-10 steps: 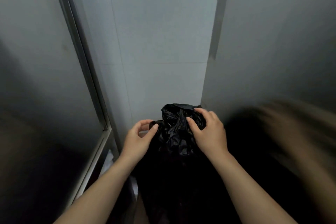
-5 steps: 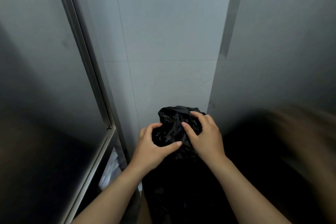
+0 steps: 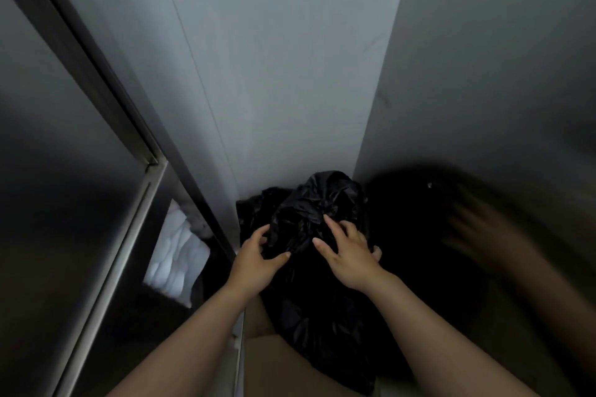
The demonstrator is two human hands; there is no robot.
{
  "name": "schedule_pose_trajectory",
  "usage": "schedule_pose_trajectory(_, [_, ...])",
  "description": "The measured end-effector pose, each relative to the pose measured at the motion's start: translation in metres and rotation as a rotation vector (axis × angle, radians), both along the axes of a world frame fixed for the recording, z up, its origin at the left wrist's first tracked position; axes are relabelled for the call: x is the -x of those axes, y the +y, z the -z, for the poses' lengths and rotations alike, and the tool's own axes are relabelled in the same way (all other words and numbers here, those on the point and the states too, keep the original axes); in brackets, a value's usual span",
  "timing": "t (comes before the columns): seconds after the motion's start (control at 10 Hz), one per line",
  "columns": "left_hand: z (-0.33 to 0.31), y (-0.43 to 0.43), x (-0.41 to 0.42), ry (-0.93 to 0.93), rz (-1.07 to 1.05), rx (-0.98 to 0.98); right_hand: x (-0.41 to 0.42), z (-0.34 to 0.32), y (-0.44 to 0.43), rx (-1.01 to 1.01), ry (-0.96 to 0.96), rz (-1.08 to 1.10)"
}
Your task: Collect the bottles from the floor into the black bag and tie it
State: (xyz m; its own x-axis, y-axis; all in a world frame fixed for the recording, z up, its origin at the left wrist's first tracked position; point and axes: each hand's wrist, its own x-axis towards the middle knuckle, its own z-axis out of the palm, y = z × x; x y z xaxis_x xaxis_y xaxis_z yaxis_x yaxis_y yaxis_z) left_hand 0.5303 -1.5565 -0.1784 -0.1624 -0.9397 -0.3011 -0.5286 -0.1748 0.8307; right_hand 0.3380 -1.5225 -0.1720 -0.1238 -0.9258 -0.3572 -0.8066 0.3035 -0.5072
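The black bag (image 3: 309, 219) is opaque, so its contents cannot be seen, and its lower part is lost in shadow. A brownish blur (image 3: 503, 255) by the right edge is too smeared to identify, and a white crumpled thing (image 3: 175, 255) is half hidden behind the metal frame (image 3: 125, 251).

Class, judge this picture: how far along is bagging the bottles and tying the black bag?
Done: no loose bottles show, and the black bag has its mouth gathered into a bunch. In hand: the left hand grips below that bunch while the right hand presses on it with spread fingers. Left: no finished knot shows, so tying remains.
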Motion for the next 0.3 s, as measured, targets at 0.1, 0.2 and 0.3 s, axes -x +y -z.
schedule_pose_trajectory(0.1, [0.013,0.002,0.000,-0.008,0.080,-0.028,0.004,0.016,0.006,-0.055,0.033,-0.019])
schedule_pose_trajectory(0.2, [0.007,0.001,0.000,-0.064,0.119,0.019,0.006,0.007,0.013,0.000,0.010,0.037])
schedule_pose_trajectory(0.3, [-0.009,-0.003,0.003,-0.038,0.082,0.090,0.005,-0.009,0.018,0.119,-0.014,0.084])
